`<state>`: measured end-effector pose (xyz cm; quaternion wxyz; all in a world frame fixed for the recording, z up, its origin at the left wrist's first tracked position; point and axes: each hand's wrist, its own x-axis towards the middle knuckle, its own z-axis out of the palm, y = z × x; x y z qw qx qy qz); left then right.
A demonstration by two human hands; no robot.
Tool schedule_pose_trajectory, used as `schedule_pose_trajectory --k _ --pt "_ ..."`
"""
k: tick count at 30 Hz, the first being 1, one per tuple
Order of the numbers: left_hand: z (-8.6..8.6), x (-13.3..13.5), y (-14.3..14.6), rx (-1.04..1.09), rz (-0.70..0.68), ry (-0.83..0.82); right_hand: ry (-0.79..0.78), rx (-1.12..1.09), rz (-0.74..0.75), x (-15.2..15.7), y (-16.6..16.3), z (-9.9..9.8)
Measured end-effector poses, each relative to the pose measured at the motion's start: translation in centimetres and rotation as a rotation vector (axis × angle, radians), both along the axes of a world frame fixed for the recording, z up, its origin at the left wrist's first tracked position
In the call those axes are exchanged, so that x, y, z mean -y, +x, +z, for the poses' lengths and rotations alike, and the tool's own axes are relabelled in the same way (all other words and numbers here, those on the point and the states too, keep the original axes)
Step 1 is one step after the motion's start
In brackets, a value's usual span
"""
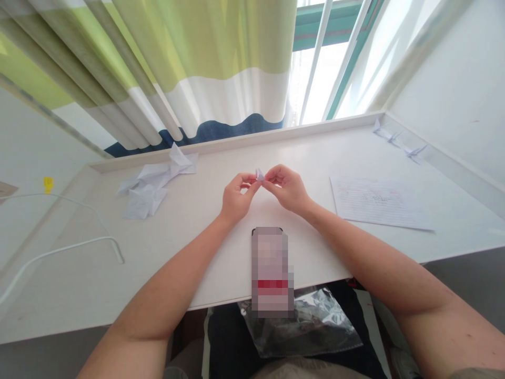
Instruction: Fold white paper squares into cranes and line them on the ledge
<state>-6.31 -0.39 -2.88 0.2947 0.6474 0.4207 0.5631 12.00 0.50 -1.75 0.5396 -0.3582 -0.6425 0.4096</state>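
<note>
A small piece of folded white paper (259, 175) is pinched between my two hands above the middle of the desk. My left hand (238, 197) grips its left side between thumb and fingers. On the other side my right hand (287, 189) pinches it the same way. Fingertips cover much of the paper, so its full shape is hidden. Below my hands a phone (270, 263) lies at the desk's front edge, its screen blurred out.
Crumpled and folded papers (145, 184) lie at the left on the white desk (221, 258). Written sheets (374, 202) rest at the right. Several small folded paper pieces (414, 152) sit in the far right corner. A white cable (79, 245) crosses the left side. A clear plastic bag (315, 326) covers my lap.
</note>
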Motion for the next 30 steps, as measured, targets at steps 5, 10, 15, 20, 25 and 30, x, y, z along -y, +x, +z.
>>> schedule_pose_trajectory --k 5,10,15,20,25,30 --pt "0.3 0.2 0.4 0.003 0.014 -0.026 -0.045 -0.031 0.019 -0.2 -0.1 -0.4" --pt "0.4 0.3 0.5 -0.001 0.031 0.003 -0.071 -0.063 0.044 -0.3 -0.2 -0.8" --pt "0.2 0.2 0.0 -0.019 -0.011 0.063 -0.131 -0.075 0.116 -0.2 0.1 -0.3" --pt "-0.4 -0.3 -0.2 0.225 -0.194 -0.129 -0.181 -0.153 0.201 -0.2 0.5 0.2" --pt "-0.3 -0.5 -0.3 0.286 -0.282 -0.251 -0.271 -0.125 0.148 -0.1 0.6 0.4" --pt "-0.4 -0.6 -0.2 0.31 -0.296 -0.263 -0.236 -0.06 0.091 0.2 0.6 0.8"
